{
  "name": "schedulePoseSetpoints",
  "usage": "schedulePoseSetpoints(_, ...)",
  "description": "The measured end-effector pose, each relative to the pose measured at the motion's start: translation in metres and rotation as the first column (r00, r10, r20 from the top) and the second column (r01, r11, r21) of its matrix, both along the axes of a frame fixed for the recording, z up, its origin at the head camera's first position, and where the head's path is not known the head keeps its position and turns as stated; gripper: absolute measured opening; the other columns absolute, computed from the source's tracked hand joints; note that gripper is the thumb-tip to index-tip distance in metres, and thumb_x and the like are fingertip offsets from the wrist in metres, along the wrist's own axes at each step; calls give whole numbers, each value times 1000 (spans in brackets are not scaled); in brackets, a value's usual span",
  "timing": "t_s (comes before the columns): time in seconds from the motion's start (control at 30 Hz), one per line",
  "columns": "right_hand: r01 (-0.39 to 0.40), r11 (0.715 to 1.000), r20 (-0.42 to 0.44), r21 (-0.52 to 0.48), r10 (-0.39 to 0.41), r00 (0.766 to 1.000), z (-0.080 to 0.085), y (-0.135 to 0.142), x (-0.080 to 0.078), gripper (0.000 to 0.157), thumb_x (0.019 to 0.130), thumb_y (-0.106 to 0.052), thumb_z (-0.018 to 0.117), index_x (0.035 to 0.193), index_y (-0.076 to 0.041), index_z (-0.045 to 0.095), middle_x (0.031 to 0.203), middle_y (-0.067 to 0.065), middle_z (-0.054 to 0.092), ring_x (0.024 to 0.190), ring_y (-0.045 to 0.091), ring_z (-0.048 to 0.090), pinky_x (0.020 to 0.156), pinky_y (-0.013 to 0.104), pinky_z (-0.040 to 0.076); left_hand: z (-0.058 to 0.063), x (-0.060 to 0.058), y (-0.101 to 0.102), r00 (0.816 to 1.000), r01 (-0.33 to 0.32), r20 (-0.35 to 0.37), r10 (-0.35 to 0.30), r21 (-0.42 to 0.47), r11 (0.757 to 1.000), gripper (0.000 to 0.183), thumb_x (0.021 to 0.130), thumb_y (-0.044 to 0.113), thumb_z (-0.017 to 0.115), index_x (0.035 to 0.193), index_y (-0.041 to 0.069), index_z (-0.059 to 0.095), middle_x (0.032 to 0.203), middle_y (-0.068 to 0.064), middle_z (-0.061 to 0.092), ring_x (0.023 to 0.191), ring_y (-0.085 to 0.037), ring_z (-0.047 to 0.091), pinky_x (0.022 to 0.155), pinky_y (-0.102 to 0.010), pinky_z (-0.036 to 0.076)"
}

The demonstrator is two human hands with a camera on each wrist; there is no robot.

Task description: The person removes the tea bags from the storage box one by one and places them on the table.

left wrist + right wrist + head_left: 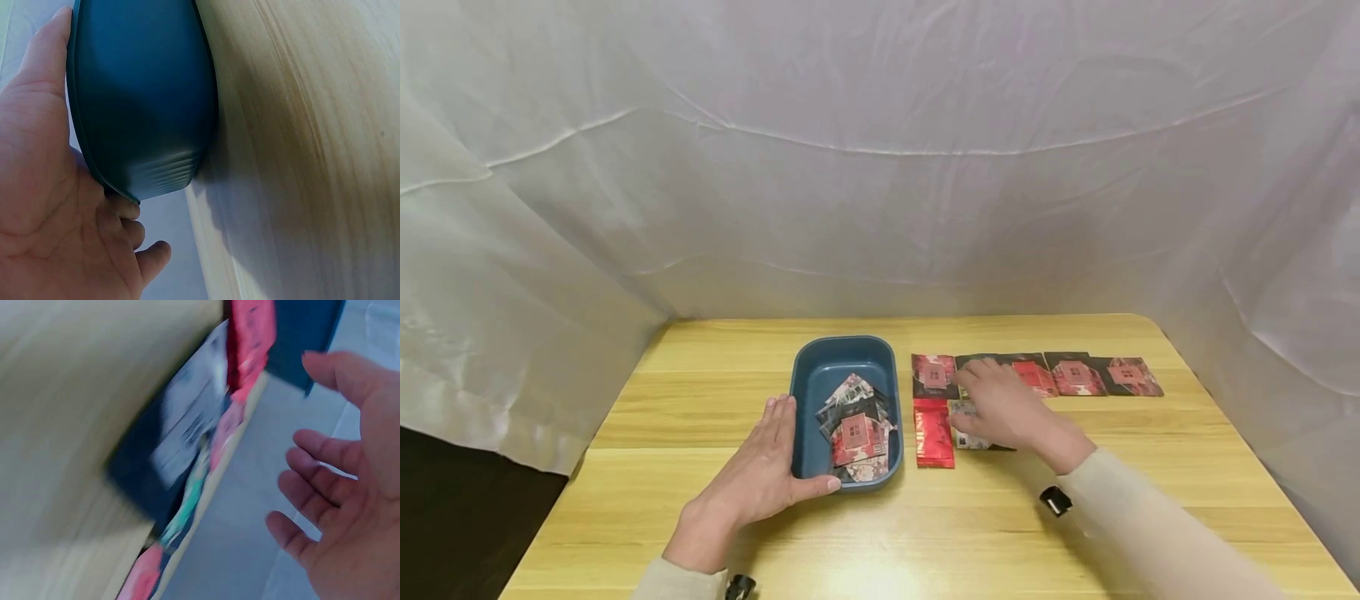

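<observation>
My left hand (748,479) lies along the left side of a blue plastic bin (807,446), fingers straight against its wall and thumb at the near rim. In the bin is a loose pile of flat sachets (853,433), a pink-and-black one on top. My right hand (1006,407) is over the sachets to the right of the bin, fingers loosely bent with nothing between them in the right wrist view. Below it lies a dark sachet with a pale label (194,419), partly covered by the hand in the head view. A shiny red sachet (934,433) lies to its left.
Behind these, a row of pink-and-black sachets (934,377) runs rightward, edges meeting or overlapping; my right hand hides part of it. Everything rests on a wooden table (880,533). Pale cloth (880,208) hangs behind the table and at both sides.
</observation>
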State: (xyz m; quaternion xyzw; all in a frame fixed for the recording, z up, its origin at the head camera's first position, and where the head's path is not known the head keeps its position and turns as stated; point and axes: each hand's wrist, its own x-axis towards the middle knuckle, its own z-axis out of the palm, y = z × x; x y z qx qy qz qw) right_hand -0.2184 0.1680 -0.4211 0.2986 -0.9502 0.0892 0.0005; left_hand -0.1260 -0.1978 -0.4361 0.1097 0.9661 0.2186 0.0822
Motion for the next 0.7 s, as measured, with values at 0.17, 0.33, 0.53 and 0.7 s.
schedulePoseSetpoints(0.17, -35, 999, -75, -39, 32, 997, 10, -32, 1, 57, 95, -39, 77, 138, -3, 66, 137, 15, 66, 126, 35, 61, 110, 56, 51, 1, 0, 0, 1000, 7, -10, -7, -7, 1000, 137, 81, 77, 74, 165, -9, 9, 174, -30, 9, 163, -45, 7, 129, -60, 22)
schedulePoseSetpoints(0.33, -115, 991, -125, -68, 106, 986, 13, -67, 4, 53, 95, -38, 78, 134, -4, 68, 133, 13, 68, 125, 31, 62, 113, 49, 50, 1, 1, -1, 1000, 3, -7, -3, 0, 1000, 135, 82, 74, 76, 165, -9, 9, 173, -30, 10, 163, -45, 7, 129, -60, 22)
schedulePoseSetpoints(0.53, -181, 983, -88, 20, 182, 979, 7, -106, 12, 67, 93, -42, 79, 144, -2, 61, 147, 14, 62, 137, 31, 57, 120, 48, 44, 0, 1, -1, 1000, 11, -19, -11, -1, 1000, 135, 83, 77, 73, 165, -10, 10, 173, -30, 11, 162, -45, 8, 129, -59, 23)
schedulePoseSetpoints(0.7, -220, 967, -68, 127, 230, 971, -1, -127, 15, 74, 93, -47, 78, 149, -3, 57, 151, 13, 59, 143, 30, 53, 126, 43, 37, -2, 1, -2, 999, 21, -32, -22, -11, 1000, 136, 83, 80, 70, 164, -11, 11, 172, -31, 13, 162, -46, 10, 129, -59, 24)
